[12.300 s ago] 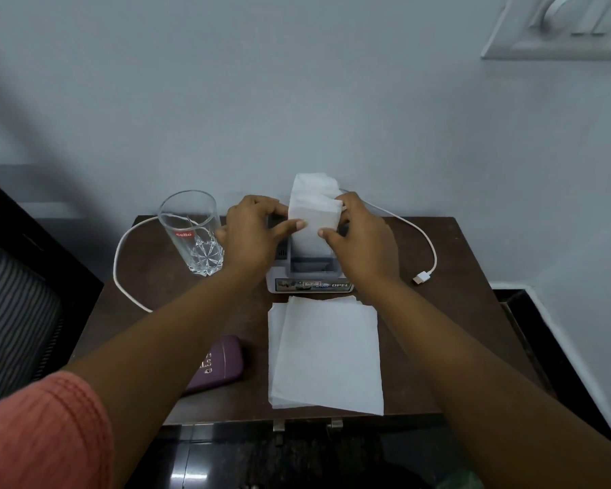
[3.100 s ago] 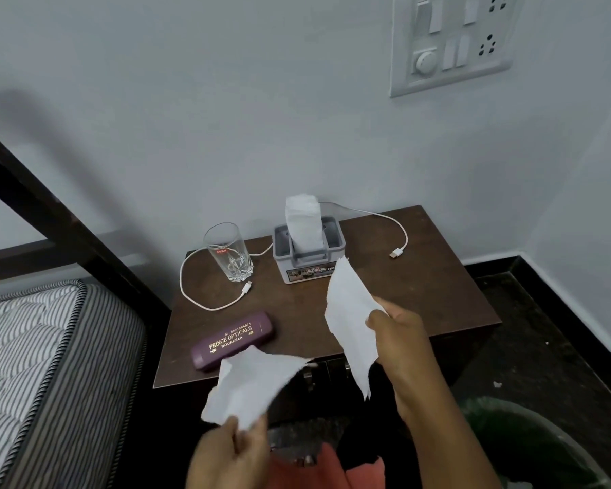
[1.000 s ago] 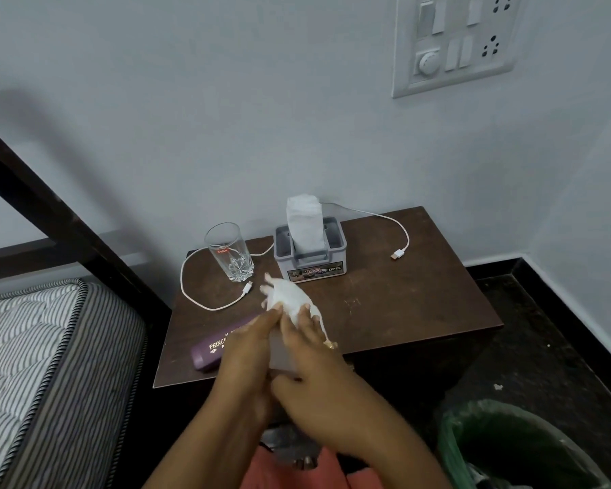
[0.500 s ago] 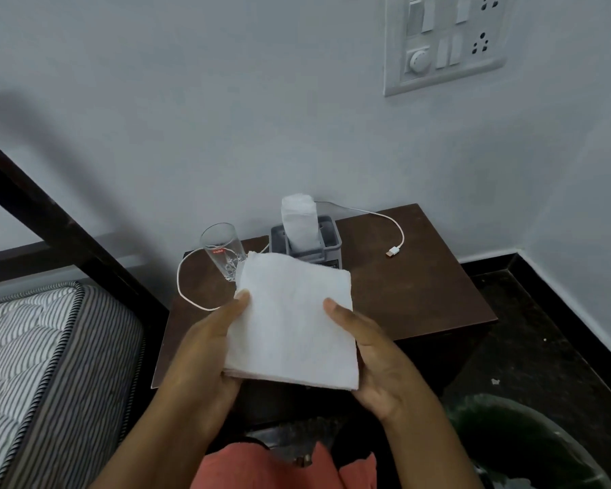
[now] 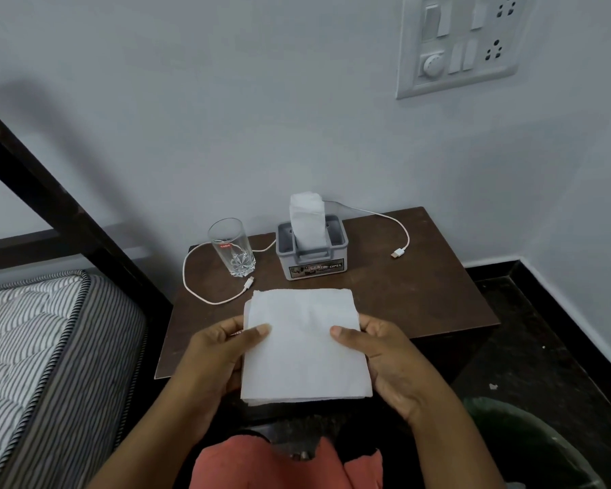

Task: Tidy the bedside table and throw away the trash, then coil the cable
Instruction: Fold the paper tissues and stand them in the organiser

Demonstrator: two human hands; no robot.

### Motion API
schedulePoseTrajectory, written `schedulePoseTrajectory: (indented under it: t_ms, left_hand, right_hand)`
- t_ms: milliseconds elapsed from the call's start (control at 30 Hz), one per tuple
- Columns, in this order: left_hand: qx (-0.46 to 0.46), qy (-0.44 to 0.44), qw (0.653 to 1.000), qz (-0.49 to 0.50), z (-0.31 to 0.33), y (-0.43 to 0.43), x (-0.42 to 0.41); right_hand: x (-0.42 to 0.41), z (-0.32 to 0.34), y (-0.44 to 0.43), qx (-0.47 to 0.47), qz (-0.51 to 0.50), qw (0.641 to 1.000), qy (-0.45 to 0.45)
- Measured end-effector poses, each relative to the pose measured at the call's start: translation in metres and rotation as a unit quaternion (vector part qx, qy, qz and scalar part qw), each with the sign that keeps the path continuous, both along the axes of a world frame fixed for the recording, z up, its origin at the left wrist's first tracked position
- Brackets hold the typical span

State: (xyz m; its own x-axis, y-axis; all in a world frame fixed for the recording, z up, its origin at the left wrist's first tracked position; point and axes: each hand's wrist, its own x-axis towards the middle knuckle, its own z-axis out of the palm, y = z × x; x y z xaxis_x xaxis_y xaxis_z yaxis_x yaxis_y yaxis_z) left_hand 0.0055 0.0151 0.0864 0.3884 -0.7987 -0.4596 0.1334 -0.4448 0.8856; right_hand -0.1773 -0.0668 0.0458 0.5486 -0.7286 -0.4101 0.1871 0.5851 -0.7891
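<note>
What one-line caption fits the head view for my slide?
Left hand and right hand hold a white tissue stack at the bedside table; glass, tissue box, uncoiled cable behind.

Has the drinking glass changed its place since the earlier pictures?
No. The glass stands just left of the grey tissue holder, near the back of the bedside table, as before.

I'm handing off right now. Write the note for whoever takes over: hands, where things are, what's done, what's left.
Left hand and right hand: both grip the tissue stack by its sides, thumbs on top, over the table's front edge.
Table: glass, tissue holder with one tissue standing up, and the white cable lying loose, uncoiled, passing behind both.
Bin: on the floor at right, contents not visible.
Done: tissues gathered into one stack.
Left: stow the stack, coil the cable.
</note>
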Motion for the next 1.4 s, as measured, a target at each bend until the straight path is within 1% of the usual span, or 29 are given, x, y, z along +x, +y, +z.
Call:
schedulePoseTrajectory:
  t_ms: [67,133,233,333,367,433,500,567,600,667,700,800,867,900,967,1033,1067,1100,1133,1200,1267,1333,1400]
  left_hand:
    - [0.008,-0.032,0.999,0.011,-0.008,0.001,0.002]
    - [0.01,-0.097,0.995,0.013,-0.017,0.0,0.003]
    - [-0.004,-0.188,0.982,-0.019,-0.022,0.001,-0.002]
    - [-0.016,-0.298,0.953,-0.051,-0.022,0.0,-0.011]
    - [-0.017,-0.322,0.945,-0.053,-0.02,-0.002,-0.015]
    - [-0.036,-0.331,0.942,-0.051,-0.017,-0.005,-0.025]
    - [-0.067,-0.329,0.941,-0.042,-0.015,-0.009,-0.035]
    - [-0.082,-0.333,0.938,-0.037,-0.012,-0.014,-0.045]
    - [-0.088,-0.331,0.939,-0.033,-0.011,-0.015,-0.048]
    - [-0.093,-0.327,0.94,-0.031,-0.009,-0.017,-0.056]
    - [-0.094,-0.323,0.941,-0.039,-0.007,-0.016,-0.06]
    - [-0.095,-0.341,0.932,-0.078,-0.007,-0.013,-0.069]
    - [-0.085,-0.362,0.923,-0.098,-0.012,-0.009,-0.07]
    - [-0.083,-0.356,0.925,-0.104,-0.015,-0.008,-0.068]
    - [-0.102,-0.3,0.946,-0.072,-0.024,-0.01,-0.061]
    - [-0.12,-0.213,0.969,0.022,-0.029,-0.018,-0.05]
    - [-0.106,-0.146,0.98,0.08,-0.031,-0.025,-0.041]
    - [-0.064,-0.066,0.989,0.117,-0.033,-0.032,-0.032]
    - [-0.01,0.013,0.993,0.119,-0.035,-0.04,-0.023]
    - [0.062,0.125,0.989,0.049,-0.04,-0.053,-0.011]
    - [0.061,0.209,0.976,-0.004,-0.045,-0.065,-0.009]
    - [0.025,0.283,0.959,0.007,-0.052,-0.074,-0.013]
    - [0.018,0.336,0.94,0.056,-0.059,-0.079,-0.021]
  right_hand:
    - [0.004,-0.004,0.001,-0.015,-0.002,0.999,0.034]
    - [0.008,-0.009,0.003,-0.041,-0.006,0.995,0.09]
    - [0.015,-0.011,0.008,-0.087,-0.011,0.982,0.165]
    - [0.022,-0.01,0.011,-0.188,-0.031,0.949,0.25]
    - [0.026,-0.008,0.012,-0.219,-0.034,0.937,0.271]
    - [0.037,-0.004,0.018,-0.265,-0.032,0.918,0.293]
    - [0.048,-0.003,0.023,-0.295,-0.03,0.907,0.298]
    - [0.056,-0.004,0.027,-0.29,-0.05,0.915,0.275]
    - [0.058,-0.003,0.028,-0.264,-0.067,0.93,0.248]
    - [0.059,-0.001,0.027,-0.17,-0.095,0.967,0.162]
    - [0.057,0.0,0.025,-0.128,-0.1,0.979,0.122]
    - [0.048,0.0,0.02,-0.069,-0.086,0.993,0.046]
    - [0.045,-0.004,0.016,-0.032,-0.097,0.994,0.026]
    - [0.044,-0.006,0.013,-0.011,-0.11,0.994,0.025]
    - [0.042,-0.011,0.007,0.023,-0.133,0.99,0.027]
    - [0.04,-0.014,0.001,0.047,-0.139,0.989,0.029]
    - [0.038,-0.016,-0.003,0.053,-0.128,0.99,0.026]
    - [0.036,-0.017,-0.006,0.061,-0.111,0.992,0.022]
    - [0.034,-0.021,-0.01,0.071,-0.098,0.992,0.015]
    - [0.032,-0.028,-0.018,0.089,-0.078,0.993,0.019]
    - [0.037,-0.031,-0.024,0.061,-0.063,0.994,0.066]
    - [0.044,-0.035,-0.029,0.025,-0.07,0.992,0.099]
    - [0.049,-0.034,-0.03,-0.01,-0.094,0.988,0.125]
